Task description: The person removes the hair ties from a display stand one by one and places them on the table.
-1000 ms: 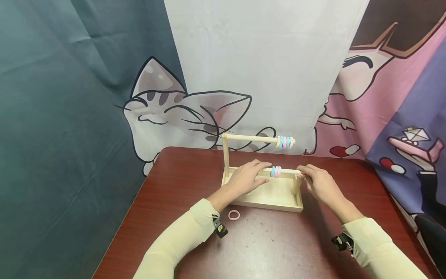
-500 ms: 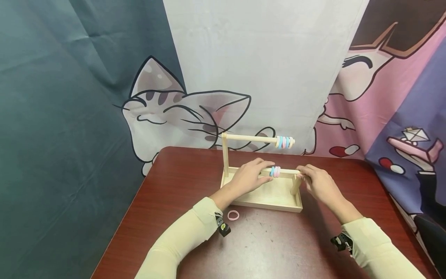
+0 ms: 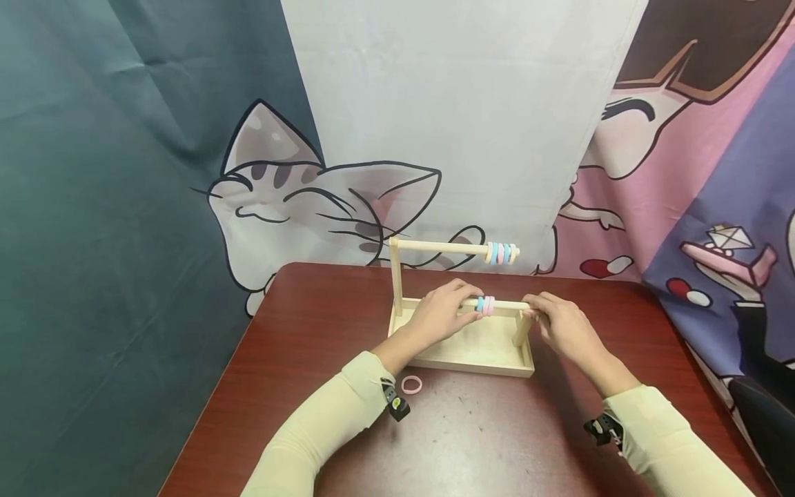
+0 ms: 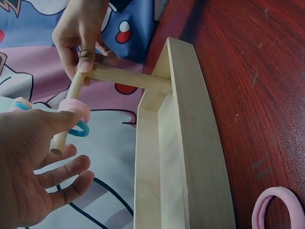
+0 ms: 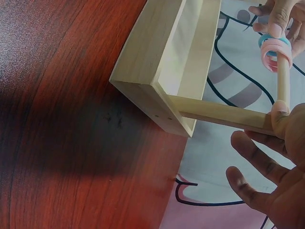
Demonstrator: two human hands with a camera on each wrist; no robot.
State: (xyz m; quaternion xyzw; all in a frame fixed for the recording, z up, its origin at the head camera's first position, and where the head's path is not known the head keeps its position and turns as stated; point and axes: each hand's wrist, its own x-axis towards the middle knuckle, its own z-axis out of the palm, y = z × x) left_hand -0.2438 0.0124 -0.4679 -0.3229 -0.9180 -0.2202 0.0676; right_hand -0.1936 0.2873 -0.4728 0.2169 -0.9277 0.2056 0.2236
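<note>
A wooden stand has a tray base (image 3: 462, 368), an upper rod (image 3: 437, 246) and a lower rod (image 3: 511, 306). Pink hair ties (image 4: 78, 108) and a blue hair tie (image 4: 82, 130) circle the lower rod. My left hand (image 3: 436, 314) pinches the blue hair tie between thumb and forefinger near the rod's free left end, its other fingers spread. At the opposite end, my right hand (image 3: 566, 330) grips the rod where it meets the short post (image 5: 219, 113); thumb and forefinger are on it. Part of that joint is hidden by the fingers.
Several white, blue and pink hair ties (image 3: 500, 252) sit together near the upper rod's right end. One loose pink hair tie (image 4: 259, 208) lies on the reddish-brown table (image 3: 472, 442) before the tray. Behind the table hangs a printed cloth (image 3: 472, 124).
My left hand has shifted slightly along the lower rod to the right, closing onto the hair ties. The right hand keeps its hold. The whole head view has drifted a little.
</note>
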